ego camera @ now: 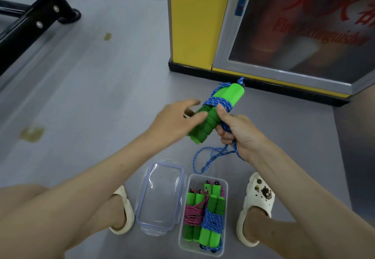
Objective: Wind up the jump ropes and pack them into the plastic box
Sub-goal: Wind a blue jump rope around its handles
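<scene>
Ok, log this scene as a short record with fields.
left hand: open, fingers at the green handles
right hand: grips blue jump rope, partly wound round its handles
loose tail: hangs below the right hand
plastic box: on floor, open
in box: pink bundle, blue bundle, side by side
lid: on floor, left of box

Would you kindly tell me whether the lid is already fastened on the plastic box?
No, the lid lies beside the plastic box, whose top is open.
</scene>
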